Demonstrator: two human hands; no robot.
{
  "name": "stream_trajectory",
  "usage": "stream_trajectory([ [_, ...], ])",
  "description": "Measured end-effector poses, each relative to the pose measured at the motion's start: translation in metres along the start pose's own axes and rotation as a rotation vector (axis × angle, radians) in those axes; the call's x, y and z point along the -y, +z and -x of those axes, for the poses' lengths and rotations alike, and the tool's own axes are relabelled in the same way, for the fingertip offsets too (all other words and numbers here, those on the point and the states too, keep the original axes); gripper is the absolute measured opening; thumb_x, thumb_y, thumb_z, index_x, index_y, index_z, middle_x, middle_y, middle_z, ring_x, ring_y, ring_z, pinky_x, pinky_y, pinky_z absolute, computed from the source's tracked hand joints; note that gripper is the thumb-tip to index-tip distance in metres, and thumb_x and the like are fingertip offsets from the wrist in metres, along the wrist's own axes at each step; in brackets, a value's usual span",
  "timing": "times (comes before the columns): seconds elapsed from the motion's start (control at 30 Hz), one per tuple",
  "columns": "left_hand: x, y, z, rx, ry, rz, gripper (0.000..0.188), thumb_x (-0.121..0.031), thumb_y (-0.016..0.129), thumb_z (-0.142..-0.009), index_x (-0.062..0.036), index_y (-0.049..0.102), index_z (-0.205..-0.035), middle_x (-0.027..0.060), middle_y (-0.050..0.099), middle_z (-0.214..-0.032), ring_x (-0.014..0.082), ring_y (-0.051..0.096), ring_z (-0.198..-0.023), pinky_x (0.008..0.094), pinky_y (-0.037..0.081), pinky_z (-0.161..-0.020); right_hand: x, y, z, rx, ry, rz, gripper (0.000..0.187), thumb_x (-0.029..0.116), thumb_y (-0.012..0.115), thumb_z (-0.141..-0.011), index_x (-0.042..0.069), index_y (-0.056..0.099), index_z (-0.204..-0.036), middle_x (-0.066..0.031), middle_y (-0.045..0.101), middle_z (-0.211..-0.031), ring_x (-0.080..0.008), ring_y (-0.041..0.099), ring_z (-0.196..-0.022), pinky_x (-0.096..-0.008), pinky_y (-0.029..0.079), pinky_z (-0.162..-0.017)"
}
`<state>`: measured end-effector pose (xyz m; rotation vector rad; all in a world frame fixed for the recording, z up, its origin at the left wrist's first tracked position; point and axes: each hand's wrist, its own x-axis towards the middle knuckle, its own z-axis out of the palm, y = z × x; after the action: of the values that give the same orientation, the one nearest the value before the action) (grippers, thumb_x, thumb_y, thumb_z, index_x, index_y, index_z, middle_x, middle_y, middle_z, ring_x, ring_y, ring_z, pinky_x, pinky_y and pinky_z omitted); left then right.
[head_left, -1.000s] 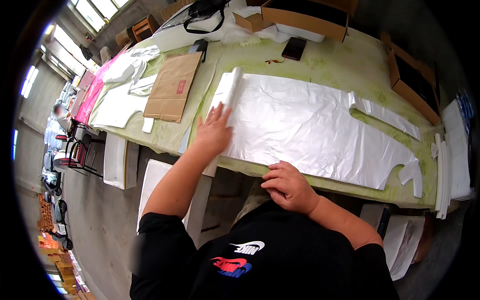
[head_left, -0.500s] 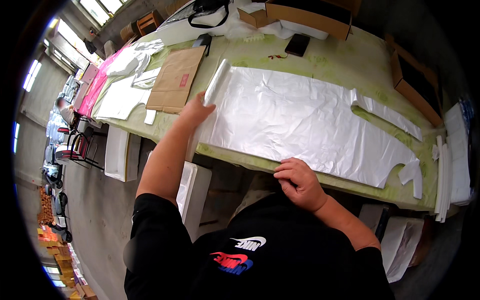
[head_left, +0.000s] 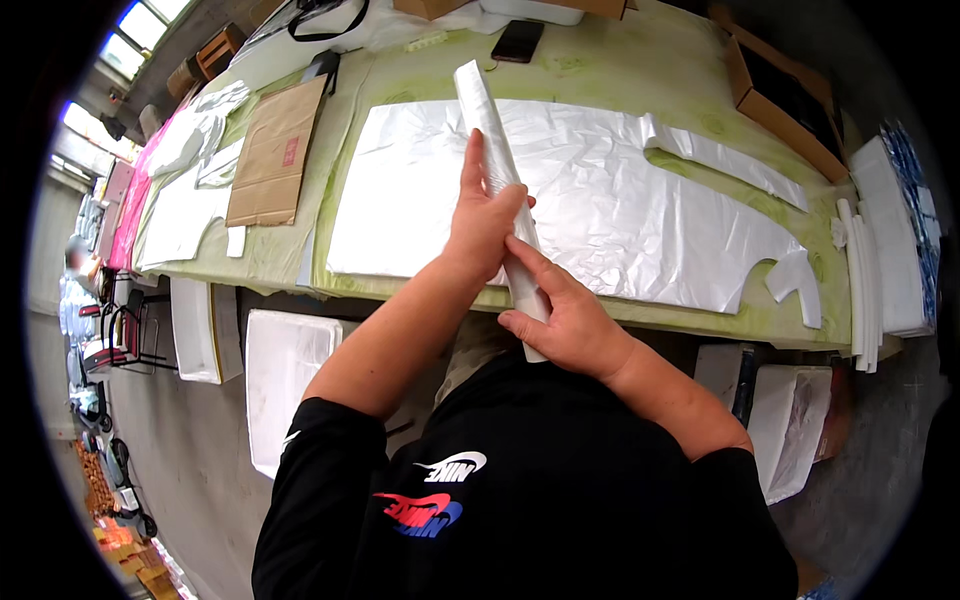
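Observation:
A narrow white roll (head_left: 527,275), apparently thin plastic, slants across the table's front edge with its far end over the white sheet. My left hand (head_left: 485,225) is closed round its middle, the index finger stretched along it. Close to my body, my right hand (head_left: 575,320) grips the lower part between thumb and fingers. Beneath the roll, a crinkled white plastic apron (head_left: 400,190) is spread flat, its curved cut-outs and strips at the right end.
A green patterned cloth (head_left: 640,60) covers the table. Brown cardboard (head_left: 270,150) and white cut pieces (head_left: 180,220) lie left. A black phone (head_left: 517,41) is at the back, an open carton (head_left: 785,100) at the right. White foam boxes (head_left: 290,380) stand below.
The roll has come away from the apron's left end, toward the middle and my body. My left hand moved right with it; my right hand has taken hold of its lower part. The view shifted.

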<state>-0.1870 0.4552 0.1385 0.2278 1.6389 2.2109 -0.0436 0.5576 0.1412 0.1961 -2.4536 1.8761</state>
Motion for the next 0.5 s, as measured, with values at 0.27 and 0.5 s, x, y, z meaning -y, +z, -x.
stream_trajectory([
  [0.27, 0.025, 0.018, -0.061, 0.062, 0.179, -0.718, 0.055, -0.033, 0.069, -0.095, -0.0225, 0.056, -0.148, 0.0253, 0.019, -0.167, 0.0375, 0.042, -0.145, 0.0395, 0.037, -0.116, -0.015, -0.041, 0.05, -0.11, 0.283, -0.169, 0.08, 0.014, 0.071, -0.09, 0.01, 0.033, -0.16, -0.0177, 0.048, -0.154, -0.0246, 0.05, -0.137, -0.0343, 0.04, -0.112],
  [0.5, 0.005, -0.012, -0.135, 0.181, -0.125, -0.719, 0.054, -0.024, 0.071, -0.094, -0.0129, 0.058, -0.146, 0.0039, 0.065, -0.105, 0.0133, 0.054, -0.086, 0.0284, 0.049, -0.078, -0.016, -0.071, 0.097, -0.088, 0.462, -0.212, 0.077, 0.011, 0.071, -0.088, 0.016, 0.04, -0.158, -0.0123, 0.053, -0.148, -0.0207, 0.053, -0.129, -0.0327, 0.041, -0.11],
])
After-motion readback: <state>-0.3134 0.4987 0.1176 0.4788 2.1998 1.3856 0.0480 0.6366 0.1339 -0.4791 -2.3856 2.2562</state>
